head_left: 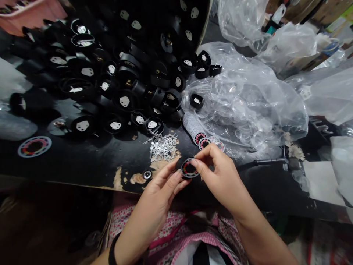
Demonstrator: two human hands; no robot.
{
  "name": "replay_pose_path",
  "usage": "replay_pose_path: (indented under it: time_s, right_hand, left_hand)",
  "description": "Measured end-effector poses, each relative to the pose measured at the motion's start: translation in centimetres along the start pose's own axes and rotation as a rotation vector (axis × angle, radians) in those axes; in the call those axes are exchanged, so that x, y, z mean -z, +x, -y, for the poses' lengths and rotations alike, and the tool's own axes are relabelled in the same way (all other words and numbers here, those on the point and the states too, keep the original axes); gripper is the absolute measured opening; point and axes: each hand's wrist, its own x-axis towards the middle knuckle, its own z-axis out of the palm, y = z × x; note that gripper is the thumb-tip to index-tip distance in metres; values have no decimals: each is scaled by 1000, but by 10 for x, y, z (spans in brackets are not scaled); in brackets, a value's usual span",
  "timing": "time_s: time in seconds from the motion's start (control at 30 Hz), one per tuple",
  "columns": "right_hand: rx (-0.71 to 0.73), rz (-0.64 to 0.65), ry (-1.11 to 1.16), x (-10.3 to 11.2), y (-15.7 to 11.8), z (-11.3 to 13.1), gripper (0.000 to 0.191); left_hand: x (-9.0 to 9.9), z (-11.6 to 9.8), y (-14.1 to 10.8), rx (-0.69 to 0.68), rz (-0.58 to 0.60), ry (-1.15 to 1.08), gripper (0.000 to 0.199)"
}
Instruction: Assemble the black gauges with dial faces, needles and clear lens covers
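Between my two hands is a small round black gauge housing with a printed dial disc (189, 168) lying at its open face. My left hand (162, 187) grips the housing from the left, thumb near the disc's edge. From the right, my right hand (216, 169) pinches the disc, its thumb over the printed face. A stack of similar dial discs (194, 127) lies tipped over just beyond, a few fanned out at its near end. Beside it is a heap of small silvery pointers (164, 147). A small round metal piece (147, 174) rests near the table edge.
Many black gauge housings (124, 102) are piled at the back left. Clear plastic bags (242, 99) with transparent round covers spread over the right. A larger dial disc (34, 146) lies at far left, a black-handled tool (270, 162) at right, a pink bin (33, 16) behind.
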Motion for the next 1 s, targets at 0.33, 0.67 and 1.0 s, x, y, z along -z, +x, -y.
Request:
replay_pose_path:
  time_s: [0.33, 0.67, 1.0]
  right_hand:
    - [-84, 25, -29, -1, -2, -9, 17]
    - [-92, 150, 21, -4, -21, -11, 10]
    - [122, 145, -839, -39, 22, -9, 13]
  left_hand:
    - [13, 11, 2, -90, 149, 161, 36]
    - [26, 14, -2, -196, 124, 410, 26]
    - [50, -3, -7, -239, -90, 272, 30]
